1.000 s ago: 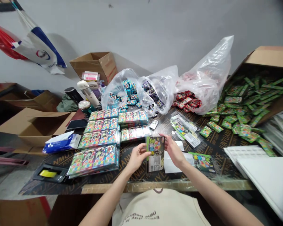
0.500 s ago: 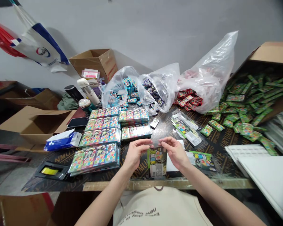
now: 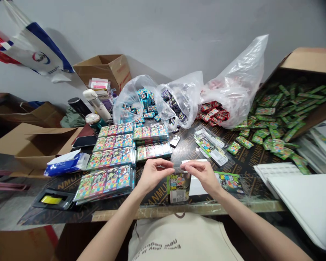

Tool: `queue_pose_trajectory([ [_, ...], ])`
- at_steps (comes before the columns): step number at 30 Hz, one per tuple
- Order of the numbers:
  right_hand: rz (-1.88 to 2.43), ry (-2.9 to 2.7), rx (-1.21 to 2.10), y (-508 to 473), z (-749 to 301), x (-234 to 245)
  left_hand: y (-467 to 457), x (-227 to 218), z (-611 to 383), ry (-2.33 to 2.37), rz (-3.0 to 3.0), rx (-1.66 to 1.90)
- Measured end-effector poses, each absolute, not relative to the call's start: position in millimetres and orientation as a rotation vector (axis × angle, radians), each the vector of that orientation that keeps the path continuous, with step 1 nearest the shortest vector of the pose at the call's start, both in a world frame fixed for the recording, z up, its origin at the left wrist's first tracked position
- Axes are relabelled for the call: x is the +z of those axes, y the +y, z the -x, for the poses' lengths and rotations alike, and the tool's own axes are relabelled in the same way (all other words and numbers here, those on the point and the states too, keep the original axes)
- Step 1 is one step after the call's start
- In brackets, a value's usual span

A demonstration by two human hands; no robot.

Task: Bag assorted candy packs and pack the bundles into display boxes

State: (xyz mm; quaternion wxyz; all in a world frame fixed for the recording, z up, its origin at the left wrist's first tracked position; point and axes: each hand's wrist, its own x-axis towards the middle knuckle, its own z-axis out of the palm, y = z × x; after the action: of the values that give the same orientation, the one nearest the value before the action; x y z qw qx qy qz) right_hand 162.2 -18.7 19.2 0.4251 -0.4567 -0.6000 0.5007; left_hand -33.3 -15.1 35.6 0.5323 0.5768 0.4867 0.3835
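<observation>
My left hand (image 3: 152,175) and my right hand (image 3: 202,175) pinch the top edge of a clear sleeve that holds a small green card pack (image 3: 178,187). The pack hangs upright near the front edge of the dark table (image 3: 250,163). Just right of it a white card (image 3: 197,186) and another green pack (image 3: 229,181) lie flat. Left of my hands lie rows of sleeved packs (image 3: 111,159) in stacks.
Three clear plastic bags hold blue (image 3: 141,103), purple (image 3: 176,105) and red (image 3: 214,112) packs at the back. A tipped cardboard box (image 3: 301,101) spills green packs at right. White sheets (image 3: 309,199) lie at front right. Open boxes (image 3: 35,145), a tissue pack (image 3: 65,164) and a tape dispenser (image 3: 51,199) stand at left.
The pack has come down from in front of me toward the table edge. Both hands shifted from its sides to its top edge.
</observation>
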Motion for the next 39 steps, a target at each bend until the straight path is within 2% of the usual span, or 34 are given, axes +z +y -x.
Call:
queue_pose_trajectory([
  [6,1.141,-1.654,1.029,-23.5,-165.5,21.8,-15.2,34.1,34.1,1.158,-1.423,0.928],
  [10,1.165,-1.664,1.153,-20.5,-164.5,23.8,-15.9,36.7,32.7,1.182,-1.461,0.922],
  [17,1.16,-1.758,1.094,-15.4,-167.5,28.9,-30.6,37.8,24.9,1.155,-2.022,1.087],
  [22,1.099,-1.87,0.985,-17.6,-175.3,24.6,-35.3,27.2,27.4,1.129,-2.204,1.047],
  [27,0.888,-2.009,0.823,-31.9,-182.1,1.6,-32.8,20.6,34.9,1.139,-2.131,1.054],
  [30,1.049,-1.855,0.937,-47.2,-178.4,-28.3,-29.8,14.9,42.6,1.219,-2.02,1.103],
  [35,1.176,-1.675,1.321,-59.2,-151.0,-73.1,-25.7,6.7,59.7,1.434,-1.684,1.258],
  [39,1.169,-1.575,1.202,-31.2,-136.8,-66.4,-25.7,10.6,76.7,1.694,-1.513,1.362],
])
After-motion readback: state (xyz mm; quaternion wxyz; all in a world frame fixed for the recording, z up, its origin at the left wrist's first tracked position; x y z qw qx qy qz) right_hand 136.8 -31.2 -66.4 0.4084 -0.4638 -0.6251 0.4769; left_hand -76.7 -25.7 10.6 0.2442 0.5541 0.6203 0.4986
